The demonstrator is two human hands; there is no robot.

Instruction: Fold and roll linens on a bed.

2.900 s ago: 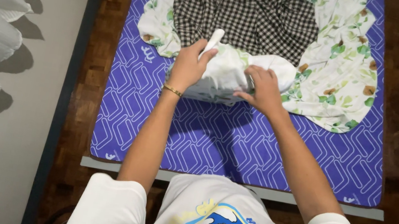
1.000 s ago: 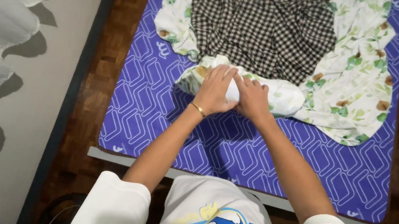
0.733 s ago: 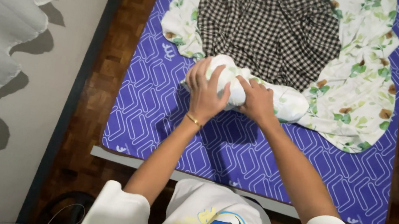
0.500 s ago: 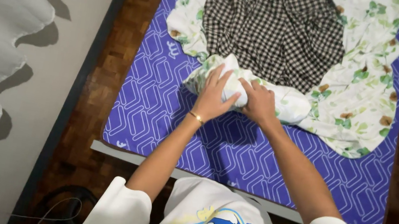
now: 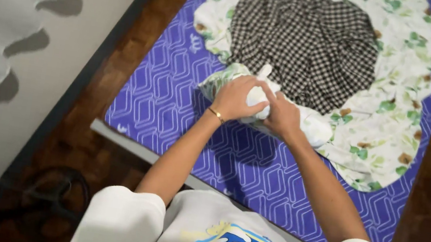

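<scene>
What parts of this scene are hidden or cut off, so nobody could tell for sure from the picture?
Head view, the only one:
- The bunched white floral sheet edge: the left hand and right hand cover its middle, so the grip and any knot stay hidden.
- The black-and-white checked cloth: its far end is cut off by the top edge.
- The purple patterned mattress: its near edge is partly behind the person's white shirt.
- The dark object on the floor: too dim to identify.

A checked garment [image 5: 305, 37] lies on a sheet [image 5: 398, 111] spread over the mattress [image 5: 170, 113], curtain [image 5: 0, 15] to its left.
</scene>
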